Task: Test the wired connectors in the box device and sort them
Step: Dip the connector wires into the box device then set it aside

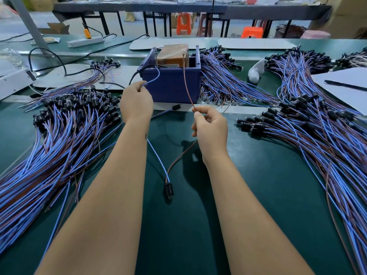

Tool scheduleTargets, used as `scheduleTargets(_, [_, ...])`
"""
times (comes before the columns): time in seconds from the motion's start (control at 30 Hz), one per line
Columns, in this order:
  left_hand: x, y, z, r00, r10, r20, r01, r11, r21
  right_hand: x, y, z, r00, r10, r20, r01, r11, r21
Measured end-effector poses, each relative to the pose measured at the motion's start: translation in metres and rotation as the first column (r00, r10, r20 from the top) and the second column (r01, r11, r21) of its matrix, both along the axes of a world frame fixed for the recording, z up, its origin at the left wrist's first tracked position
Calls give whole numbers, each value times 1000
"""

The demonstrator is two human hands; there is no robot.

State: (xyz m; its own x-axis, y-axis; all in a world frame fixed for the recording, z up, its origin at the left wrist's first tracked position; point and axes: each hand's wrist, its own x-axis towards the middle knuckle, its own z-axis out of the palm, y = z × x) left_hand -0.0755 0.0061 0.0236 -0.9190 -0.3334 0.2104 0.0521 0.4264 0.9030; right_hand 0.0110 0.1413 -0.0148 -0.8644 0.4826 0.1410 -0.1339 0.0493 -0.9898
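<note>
— Nearest us, what hangs?
— The connector (168, 190), its leads rising to our hands.
— And they hold?
— Left hand (136, 102) pinches blue on blue; right hand (210, 127) pinches brown on brown.
— Step?
— Testing at the box (171, 84), we judge; next we sort it.

We note a dark green surface (258, 185), a navy blue box device (170, 84) holding an orange-brown block (174, 54), and bundles of blue and brown wires (59, 147) ending in black connectors (79, 102). Behind stand orange stools (183, 23), beside white sheets (347, 86).
</note>
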Motion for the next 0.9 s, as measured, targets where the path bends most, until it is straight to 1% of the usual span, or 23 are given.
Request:
scheduleTargets(0.23, [-1,11,4,998,-62,-20,61,997,-46,-2,0,-2,1000,-2,-3,2,1000,-8])
scheduleTargets(0.3, [-1,11,2,998,-64,-11,63,996,-58,-3,0,-2,1000,-5,-3,5,1000,-14])
scheduleTargets(0.37, [-1,10,-1,995,-95,30,96,993,-63,-4,-1,-3,1000,-6,1,6,1000,-9])
scheduleTargets(0.43, [2,12,-5,967,-221,124,231,970,-74,-5,-1,-3,1000,-8,4,8,1000,-3])
scheduleTargets(0.5, [8,17,-12,904,-372,211,397,914,-85,-5,0,-3,1000,-6,15,6,1000,18])
scheduleTargets(0.53, [13,20,-17,879,-420,223,447,891,-82,-5,0,-3,1000,-5,20,4,1000,29])
scheduleTargets(0.6, [21,23,-28,878,-443,179,456,889,-34,-5,0,-3,1000,-11,24,10,999,34])
scheduleTargets(0.7, [26,22,-39,937,-340,73,325,931,168,-5,0,-2,998,-52,23,52,998,17])
scheduleTargets(0.77, [27,19,-41,957,-286,49,266,933,242,-4,1,0,995,-103,16,103,994,-30])
scheduleTargets(0.9, [37,15,-40,942,-335,-22,326,897,298,-2,5,3,983,-184,23,185,971,-154])
